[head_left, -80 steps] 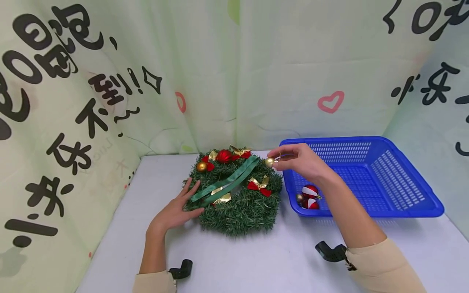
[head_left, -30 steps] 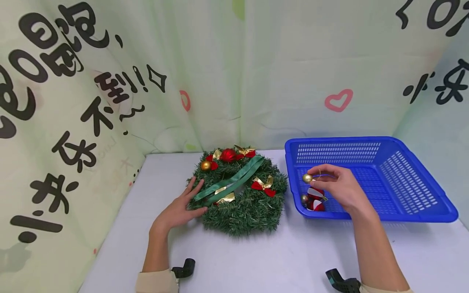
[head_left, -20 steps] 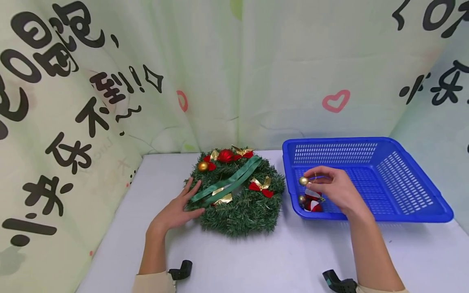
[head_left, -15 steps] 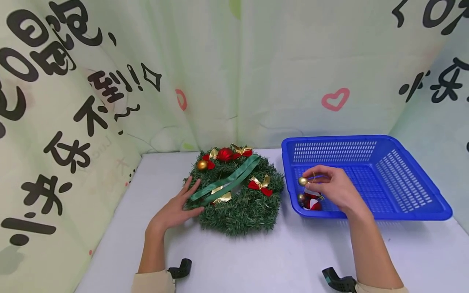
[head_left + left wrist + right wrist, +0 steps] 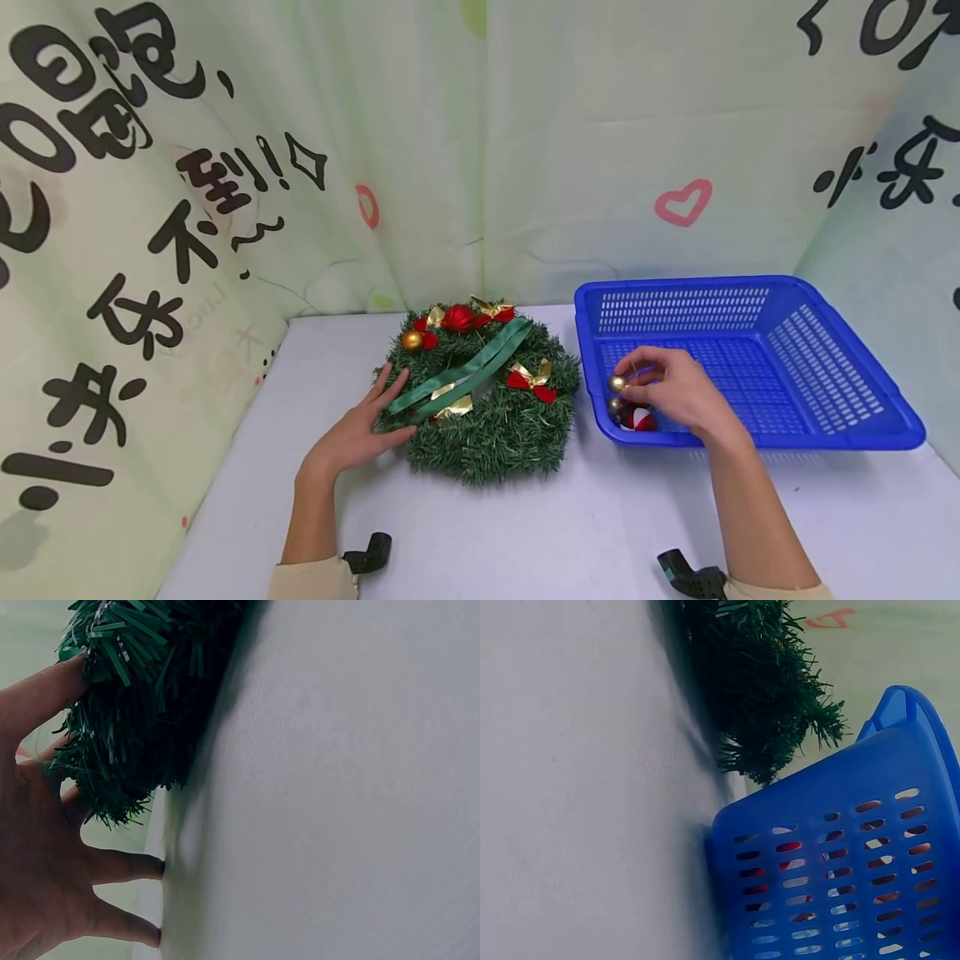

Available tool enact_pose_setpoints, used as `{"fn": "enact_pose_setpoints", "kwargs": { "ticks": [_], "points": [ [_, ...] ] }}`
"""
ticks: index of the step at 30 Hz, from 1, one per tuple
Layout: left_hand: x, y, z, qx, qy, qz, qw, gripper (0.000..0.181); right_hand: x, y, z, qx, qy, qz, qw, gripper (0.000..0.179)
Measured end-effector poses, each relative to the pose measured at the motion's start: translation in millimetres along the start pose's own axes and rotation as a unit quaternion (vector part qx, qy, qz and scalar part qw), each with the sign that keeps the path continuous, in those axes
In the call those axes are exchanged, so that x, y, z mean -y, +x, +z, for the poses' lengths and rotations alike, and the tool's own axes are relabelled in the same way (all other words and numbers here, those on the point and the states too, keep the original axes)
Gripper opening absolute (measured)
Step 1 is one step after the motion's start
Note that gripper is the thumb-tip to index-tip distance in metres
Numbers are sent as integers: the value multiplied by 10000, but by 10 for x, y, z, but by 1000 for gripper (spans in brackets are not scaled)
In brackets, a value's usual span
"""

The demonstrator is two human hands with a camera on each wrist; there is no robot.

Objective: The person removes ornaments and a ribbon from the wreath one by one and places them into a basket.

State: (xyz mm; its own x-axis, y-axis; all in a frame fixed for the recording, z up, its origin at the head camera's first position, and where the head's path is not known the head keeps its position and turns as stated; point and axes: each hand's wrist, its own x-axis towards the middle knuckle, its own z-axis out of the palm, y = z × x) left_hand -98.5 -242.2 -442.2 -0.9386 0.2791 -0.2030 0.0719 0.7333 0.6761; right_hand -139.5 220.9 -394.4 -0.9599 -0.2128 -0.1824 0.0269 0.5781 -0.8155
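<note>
Right hand: I see its fingertips (image 5: 671,387) pinching a small shiny gold ball (image 5: 617,383).
Gold ball: down in the left end of the blue perforated plastic basket (image 5: 795,367), just beside a second gold ball (image 5: 615,407) and a red-and-white ball (image 5: 640,419).
Left hand: fingers spread (image 5: 352,437), touching the left edge of the round green artificial-pine wreath (image 5: 487,442).
Change: seconds ago that ball was by the wreath's right edge; I judge it's off the decorating, back among the spares.
</note>
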Motion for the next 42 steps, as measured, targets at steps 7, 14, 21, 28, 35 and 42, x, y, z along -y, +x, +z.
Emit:
{"fn": "enact_pose_setpoints", "kwargs": {
  "ticks": [7,14,21,28,35,42],
  "points": [
    [-3,-4,-5,15,-7,-19,10000,90,-8,-4,27,129,-105,-12,9999,19],
    [2,-10,-6,9,-16,-8,10000,90,3,4,46,79,-249,-112,9996,19],
    [0,-19,-5,6,-9,-17,10000,90,-2,-1,53,145,-260,-62,9995,20],
    [5,-11,-3,-7,30,10,10000,90,0,-4,44,188,-244,-130,9994,22],
    [0,-13,-4,-6,10,31,10000,90,9,-1,39,227,-260,-140,9993,22],
    [4,-7,-2,33,2,19,10000,90,16,-13,46,233,-299,-126,9992,23]
  ]
}}
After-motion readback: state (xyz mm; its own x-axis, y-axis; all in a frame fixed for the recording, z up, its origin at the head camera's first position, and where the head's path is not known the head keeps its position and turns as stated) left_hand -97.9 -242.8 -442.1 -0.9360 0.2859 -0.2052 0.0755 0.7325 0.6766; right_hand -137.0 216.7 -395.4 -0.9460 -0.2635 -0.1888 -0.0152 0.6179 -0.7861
